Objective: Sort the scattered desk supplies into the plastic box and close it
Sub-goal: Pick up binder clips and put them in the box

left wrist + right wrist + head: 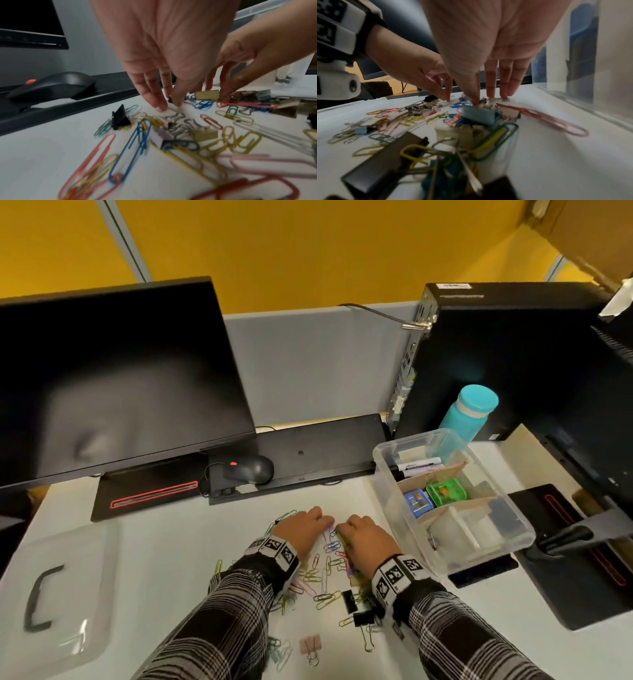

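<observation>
Coloured paper clips point(325, 577) and binder clips point(363, 618) lie scattered on the white desk in front of me. My left hand point(327, 520) and right hand point(340, 530) hang side by side over the far end of the pile, fingers pointing down. In the left wrist view the left hand point(169, 106) touches the desk with straight fingertips beside silver clips. The right hand point(489, 100) does the same by a blue binder clip point(479, 116). Neither grips anything. The clear plastic box point(387, 501) stands open to the right, holding markers point(416, 465) and small green and blue items. Its lid point(58, 594) lies at the far left.
A dark monitor point(120, 378) stands at the back left, with a black mouse point(250, 469) on an upturned keyboard point(308, 453) behind the pile. A PC tower point(496, 354) and a teal bottle point(469, 412) stand behind the box. Another monitor base point(575, 559) lies at the right.
</observation>
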`<state>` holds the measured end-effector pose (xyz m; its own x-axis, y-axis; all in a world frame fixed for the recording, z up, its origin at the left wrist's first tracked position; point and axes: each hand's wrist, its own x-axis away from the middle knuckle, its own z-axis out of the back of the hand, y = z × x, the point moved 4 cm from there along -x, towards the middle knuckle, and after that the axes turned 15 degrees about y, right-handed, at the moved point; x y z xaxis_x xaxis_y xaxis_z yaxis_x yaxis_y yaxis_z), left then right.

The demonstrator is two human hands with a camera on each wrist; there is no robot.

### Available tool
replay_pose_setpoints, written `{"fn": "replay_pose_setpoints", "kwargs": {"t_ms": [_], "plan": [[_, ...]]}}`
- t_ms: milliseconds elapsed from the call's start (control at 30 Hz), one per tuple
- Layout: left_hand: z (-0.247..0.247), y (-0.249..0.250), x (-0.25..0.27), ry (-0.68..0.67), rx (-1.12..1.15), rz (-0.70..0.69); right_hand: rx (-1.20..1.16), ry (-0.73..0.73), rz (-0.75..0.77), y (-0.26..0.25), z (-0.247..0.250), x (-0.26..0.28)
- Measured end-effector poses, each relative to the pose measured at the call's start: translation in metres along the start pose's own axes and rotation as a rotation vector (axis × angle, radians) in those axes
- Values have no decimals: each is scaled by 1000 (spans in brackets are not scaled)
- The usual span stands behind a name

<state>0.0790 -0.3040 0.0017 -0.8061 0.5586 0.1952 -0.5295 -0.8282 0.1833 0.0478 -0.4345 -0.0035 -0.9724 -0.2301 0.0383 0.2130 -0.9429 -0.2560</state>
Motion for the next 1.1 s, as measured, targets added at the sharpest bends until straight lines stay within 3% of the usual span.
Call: {"fn": "replay_pose_setpoints", "kwargs": {"t_ms": [167, 300, 400, 533, 667, 867, 967, 1100], "plan": [[-2, -3, 4, 50, -18, 8, -62, 66, -19, 1, 1, -3], [0, -3, 6, 66, -7, 42, -619, 305, -360, 8, 24, 13], [2, -6, 10, 67, 85, 85, -787, 281, -396, 8, 31, 29], [3, -11, 15, 106, 243, 181, -541, 136, -308, 13, 16, 53], [2, -16, 25, 168, 369, 243, -253, -5, -355, 14, 0, 68], [24, -34, 51, 402, 639, 423, -33, -26, -351, -5, -13, 62], [34, -50, 62, 383, 660, 465, -51, -49, -370, -8, -14, 62], [43, -63, 70, 361, 771, 510, -263, -62, -453, -3, -9, 66]]}}
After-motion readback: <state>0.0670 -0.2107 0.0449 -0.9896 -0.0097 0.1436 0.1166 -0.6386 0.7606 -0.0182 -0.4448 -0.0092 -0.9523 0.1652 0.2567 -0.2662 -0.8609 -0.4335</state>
